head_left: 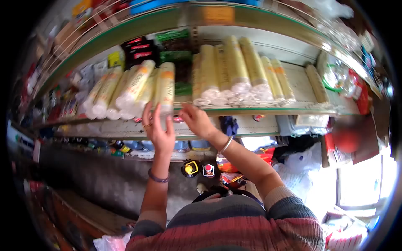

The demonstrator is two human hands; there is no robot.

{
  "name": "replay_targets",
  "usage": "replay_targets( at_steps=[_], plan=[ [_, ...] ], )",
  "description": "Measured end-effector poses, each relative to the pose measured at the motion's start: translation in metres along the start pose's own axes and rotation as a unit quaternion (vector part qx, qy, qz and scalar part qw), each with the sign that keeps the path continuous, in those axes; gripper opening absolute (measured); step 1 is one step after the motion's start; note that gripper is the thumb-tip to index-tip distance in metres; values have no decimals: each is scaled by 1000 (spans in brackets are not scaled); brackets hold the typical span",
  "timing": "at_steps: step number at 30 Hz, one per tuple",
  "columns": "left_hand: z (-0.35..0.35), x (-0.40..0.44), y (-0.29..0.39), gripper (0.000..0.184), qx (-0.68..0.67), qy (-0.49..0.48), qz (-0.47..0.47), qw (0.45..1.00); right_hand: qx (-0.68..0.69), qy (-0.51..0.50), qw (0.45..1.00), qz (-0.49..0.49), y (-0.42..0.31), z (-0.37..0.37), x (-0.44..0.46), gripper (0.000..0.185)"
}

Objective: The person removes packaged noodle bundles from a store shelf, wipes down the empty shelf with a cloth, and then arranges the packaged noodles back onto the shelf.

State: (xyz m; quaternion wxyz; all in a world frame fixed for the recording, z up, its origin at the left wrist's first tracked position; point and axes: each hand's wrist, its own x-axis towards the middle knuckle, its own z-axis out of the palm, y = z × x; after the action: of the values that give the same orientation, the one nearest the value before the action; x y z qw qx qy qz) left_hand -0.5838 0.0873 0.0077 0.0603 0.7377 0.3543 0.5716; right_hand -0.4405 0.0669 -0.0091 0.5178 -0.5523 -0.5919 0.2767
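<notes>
Left fingers (157,118) — near yellow rolls (166,83)

I'm seeing dull grey floor (109,171), long tiered shelves (259,111), and a totally blown-out window (360,182) lower right.

Shelf (300,81): pale yellow rolls (236,62), two clusters (lone roll (316,83) apart).
</notes>
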Motion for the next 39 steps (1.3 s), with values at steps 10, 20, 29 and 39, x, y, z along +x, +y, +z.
replay_targets(
  at_steps=[10,20,29,39],
  plan=[
    [80,-24,138,37,-149,-165,202,954,-19,189,982,12,37,-202,-97,20],
    [279,-20,239,50,-229,-273,169,919,-415,260,869,77,74,-371,-72,37],
    [350,-2,239,46,-341,-476,-235,776,-407,31,881,239,122,-401,-22,80],
    [368,-5,242,46,-339,-374,-196,841,115,117,952,258,137,-426,-14,61]
  ],
)
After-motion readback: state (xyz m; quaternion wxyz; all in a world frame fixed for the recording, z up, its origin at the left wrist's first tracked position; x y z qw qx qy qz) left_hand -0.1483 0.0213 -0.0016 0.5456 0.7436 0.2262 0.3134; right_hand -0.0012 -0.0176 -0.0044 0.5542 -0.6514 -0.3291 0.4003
